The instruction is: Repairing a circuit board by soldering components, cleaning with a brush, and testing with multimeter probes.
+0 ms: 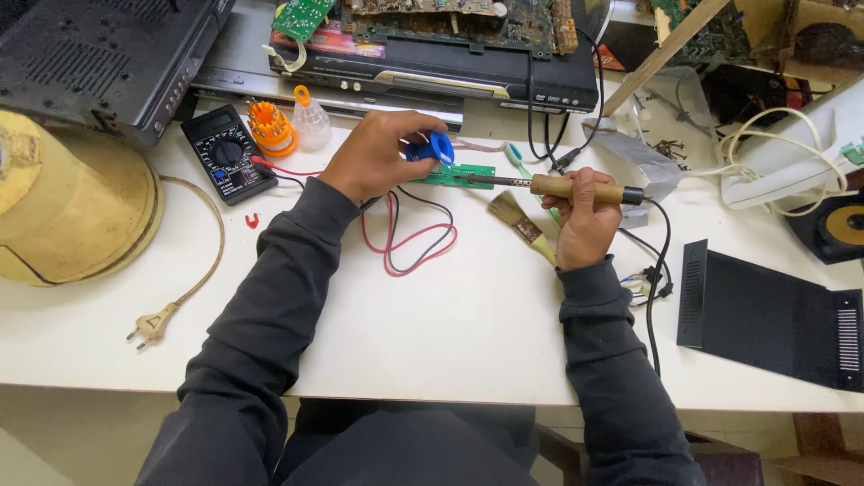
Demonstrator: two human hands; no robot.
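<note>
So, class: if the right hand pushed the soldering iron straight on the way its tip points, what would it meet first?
Probably the green circuit board; the right hand aims the soldering iron leftward at it, tip seemingly touching already.

Wooden-handled soldering iron lies level, tip on green circuit board (flat).

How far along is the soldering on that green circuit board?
Set up: the multimeter and its red and black leads lie on the white table. In hand: the right hand points a wooden-handled soldering iron at the green circuit board, while the left hand holds a blue object over it. What is left cannot be told; the joints are too small to see.
</note>
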